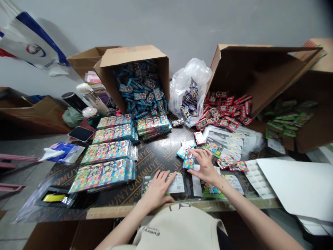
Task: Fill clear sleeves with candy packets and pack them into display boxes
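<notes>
My right hand [206,166] pinches a small blue printed box [188,161] between thumb and fingers, just above the tabletop. More small blue boxes [183,149] lie right behind it, touching or nearly so. My left hand [160,189] rests flat with fingers spread on a printed plastic bag [178,183] with a pale label. Under my right wrist lies another printed bag [234,184]. A red-and-white small box [199,138] sits farther back, beside a fanned stack of printed bags [229,142].
Filled packs [104,173] stand in stacked rows at left. Behind are a carton of blue boxes [142,90], a plastic bag of purple boxes [189,97], a carton with red boxes [226,109] and one with green boxes [288,118]. White sheets [293,187] lie at right; a phone [81,133] lies left.
</notes>
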Tool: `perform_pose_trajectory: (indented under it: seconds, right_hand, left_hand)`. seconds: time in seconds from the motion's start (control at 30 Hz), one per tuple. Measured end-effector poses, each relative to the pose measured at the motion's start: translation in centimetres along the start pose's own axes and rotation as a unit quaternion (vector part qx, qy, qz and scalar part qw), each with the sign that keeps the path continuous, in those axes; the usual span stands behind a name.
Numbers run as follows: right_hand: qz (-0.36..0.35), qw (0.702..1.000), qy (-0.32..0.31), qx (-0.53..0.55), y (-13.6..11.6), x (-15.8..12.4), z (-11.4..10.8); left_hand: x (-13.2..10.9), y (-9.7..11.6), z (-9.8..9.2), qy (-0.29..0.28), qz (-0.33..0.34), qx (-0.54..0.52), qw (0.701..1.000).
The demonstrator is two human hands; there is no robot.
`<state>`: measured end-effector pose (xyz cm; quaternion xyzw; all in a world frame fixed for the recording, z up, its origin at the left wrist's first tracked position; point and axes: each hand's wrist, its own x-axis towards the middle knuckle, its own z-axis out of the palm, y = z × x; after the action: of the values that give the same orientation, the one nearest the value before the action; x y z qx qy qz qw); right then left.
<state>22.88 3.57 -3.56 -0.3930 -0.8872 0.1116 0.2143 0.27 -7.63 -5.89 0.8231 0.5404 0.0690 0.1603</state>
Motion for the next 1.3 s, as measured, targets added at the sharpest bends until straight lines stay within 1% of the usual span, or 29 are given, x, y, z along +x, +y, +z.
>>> perform_pose_trajectory:
  seconds: [0.07,0.13,0.23,0.33,0.4,0.5,0.6,0.73,0.83,0.87,0.9,1.0,1.03,1.07,1.1,1.17,1.23,1.27,1.3]
  right_hand:
    - [0.002,1.0,0.007,0.007,0.1,-0.3,0.0]
    - [0.002,1.0,0.012,0.015,0.1,-0.5,-0.1]
    - [-0.009,1.0,0.013,0.025,-0.3,-0.6,-0.5]
    - [-0.021,0.999,0.012,0.026,-1.1,-0.5,-0.9]
    - [-0.032,0.999,-0.006,0.03,-1.7,-0.4,-1.2]
    - [-0.056,0.995,-0.052,0.067,-2.3,-0.3,-1.6]
    - [-0.076,0.986,-0.08,0.123,-2.1,0.0,-1.9]
    - [-0.108,0.968,-0.111,0.196,-1.3,0.4,-1.9]
    - [-0.123,0.961,-0.133,0.209,-0.9,0.5,-1.5]
    - [-0.121,0.964,-0.13,0.2,-0.8,0.5,-1.2]
    - [-0.111,0.969,-0.113,0.189,-0.8,0.5,-1.0]
    - [-0.034,0.986,-0.013,0.166,-0.9,0.5,-0.2]
    - [-0.012,0.986,0.01,0.167,-0.9,0.5,-0.1]
    - [0.001,0.985,0.017,0.174,-0.9,0.5,-0.1]
    - [0.001,0.982,0.007,0.187,-0.8,0.6,-0.1]
    - [-0.022,0.971,-0.057,0.23,-0.6,0.9,-0.6]
    - [-0.049,0.948,-0.138,0.281,-0.3,1.2,-1.1]
    - [-0.059,0.937,-0.168,0.302,-0.1,1.4,-1.4]
    - [-0.064,0.929,-0.185,0.313,0.0,1.6,-1.6]
  left_hand:
    - [-0.1,-0.4,0.6,0.015,-0.011,0.014,1.0]
    - [0.0,-1.0,0.7,0.038,-0.029,0.014,0.999]
    - [0.5,-1.6,-0.1,0.078,-0.051,0.001,0.996]
    - [0.9,-1.7,-1.2,0.12,-0.051,-0.015,0.991]
    - [1.0,-1.7,-1.7,0.148,-0.043,-0.028,0.988]
    - [1.1,-1.9,-2.1,0.18,-0.039,-0.037,0.982]
    - [1.2,-2.0,-2.5,0.179,-0.025,-0.053,0.982]
    - [1.2,-1.8,-3.1,0.146,0.004,-0.08,0.986]
    - [1.4,-1.9,-3.4,0.134,0.008,-0.093,0.987]
    - [1.6,-2.0,-3.5,0.137,0.002,-0.099,0.986]
    - [1.7,-2.1,-3.6,0.143,-0.007,-0.105,0.984]
    - [2.2,-2.5,-3.9,0.162,-0.031,-0.123,0.979]
    - [2.4,-2.5,-4.0,0.165,-0.035,-0.129,0.977]
    - [2.6,-2.6,-4.1,0.166,-0.035,-0.137,0.976]
    - [2.7,-2.6,-4.2,0.162,-0.033,-0.148,0.975]
    - [2.8,-2.5,-4.3,0.143,-0.023,-0.18,0.973]
    - [2.8,-2.5,-4.3,0.125,-0.012,-0.21,0.97]
    - [2.8,-2.5,-4.3,0.119,-0.009,-0.22,0.968]
    - [2.8,-2.5,-4.2,0.117,-0.009,-0.226,0.967]
